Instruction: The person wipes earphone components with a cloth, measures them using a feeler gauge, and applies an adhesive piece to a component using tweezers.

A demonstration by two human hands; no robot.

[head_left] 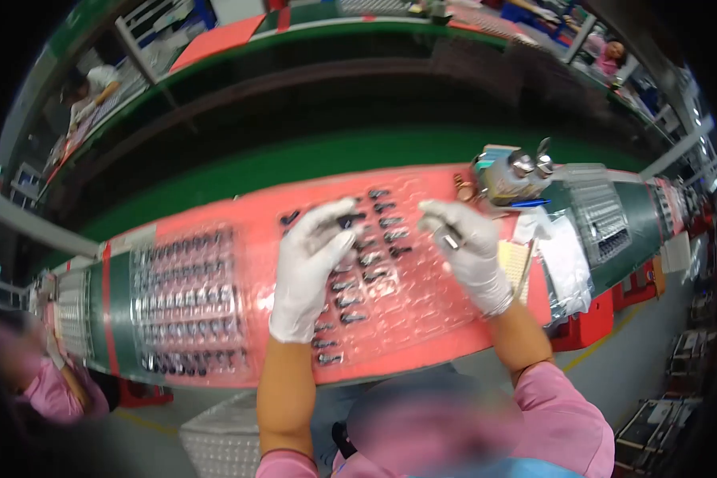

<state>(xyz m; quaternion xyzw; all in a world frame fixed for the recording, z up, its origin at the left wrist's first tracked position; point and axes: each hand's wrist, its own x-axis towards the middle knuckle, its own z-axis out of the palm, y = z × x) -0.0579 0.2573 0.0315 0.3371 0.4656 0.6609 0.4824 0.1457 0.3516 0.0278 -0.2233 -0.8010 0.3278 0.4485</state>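
Observation:
My left hand [312, 267], in a white glove, is above the left part of a clear moulded tray [430, 299] on the pink mat. Its thumb and fingers are closed around a small black part [347, 221]. My right hand [466, 247], also gloved, is over the tray's right side, fingers curled round a small dark, shiny piece [452, 240]. Several black parts [350, 302] lie in rows in the tray between and below the hands. The tray's pockets to the right hold no black parts.
Another clear tray [187, 299] full of black parts lies at left. Bottles with metal tops [518, 174], a blue pen [530, 203], a yellow sheet [515, 263] and white cloth [562, 259] are at right. A co-worker [60, 382] sits at far left.

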